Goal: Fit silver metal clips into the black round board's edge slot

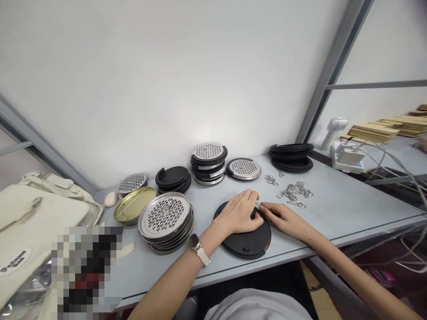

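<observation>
A black round disc (247,246) lies near the table's front edge, with a small hole near its rim. My left hand (238,211), wearing a wristwatch, rests over its upper part with curled fingers and holds it. At the disc's upper right edge my right hand (283,218) pinches what looks like a thin metal wire clip (257,205), mostly hidden by the fingers. Beyond that hand lie several loose metal clips (295,191), with a smaller group of clips (271,179) behind them.
Left of my arm stand stacked metal grater discs (166,216) and gold-coloured lids (133,204). Along the wall are black discs (172,178), a grater stack (209,152), a single grater (244,169) and black rings (292,163). A cream bag (43,213) sits far left; a handheld scanner (333,131) right.
</observation>
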`<state>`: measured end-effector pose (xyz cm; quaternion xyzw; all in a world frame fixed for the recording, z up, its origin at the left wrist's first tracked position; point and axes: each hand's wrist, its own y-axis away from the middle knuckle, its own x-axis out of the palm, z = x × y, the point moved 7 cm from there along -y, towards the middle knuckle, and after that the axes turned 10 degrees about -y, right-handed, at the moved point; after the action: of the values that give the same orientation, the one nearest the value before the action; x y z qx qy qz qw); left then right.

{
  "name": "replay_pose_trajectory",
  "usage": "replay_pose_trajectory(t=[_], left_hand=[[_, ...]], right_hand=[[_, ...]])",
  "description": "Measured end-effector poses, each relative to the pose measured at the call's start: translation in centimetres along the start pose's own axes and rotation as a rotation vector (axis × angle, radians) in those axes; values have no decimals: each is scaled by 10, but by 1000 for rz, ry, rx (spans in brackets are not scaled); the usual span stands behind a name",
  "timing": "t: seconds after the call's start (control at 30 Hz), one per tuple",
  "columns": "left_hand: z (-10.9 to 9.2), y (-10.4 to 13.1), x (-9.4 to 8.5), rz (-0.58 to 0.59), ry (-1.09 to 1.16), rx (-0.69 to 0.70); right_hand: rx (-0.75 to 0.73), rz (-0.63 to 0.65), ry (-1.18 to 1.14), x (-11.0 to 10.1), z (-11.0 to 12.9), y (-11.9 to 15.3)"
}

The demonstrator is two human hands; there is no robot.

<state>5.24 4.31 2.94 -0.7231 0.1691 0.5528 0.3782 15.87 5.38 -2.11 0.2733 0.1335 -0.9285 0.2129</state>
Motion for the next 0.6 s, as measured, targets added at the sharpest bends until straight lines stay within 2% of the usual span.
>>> replay_pose_trajectory(t=[0.17, 0.43, 0.6], left_hand=[[-6, -1, -1, -25, 30, 86], [-2, -1, -2, -41, 32, 54], [1, -1, 0, -38, 112, 33]], right_hand=[[-2, 6, 4, 0, 0, 1], [-13, -18, 26, -1, 3, 1], [-11, -30, 23, -1, 3, 1]])
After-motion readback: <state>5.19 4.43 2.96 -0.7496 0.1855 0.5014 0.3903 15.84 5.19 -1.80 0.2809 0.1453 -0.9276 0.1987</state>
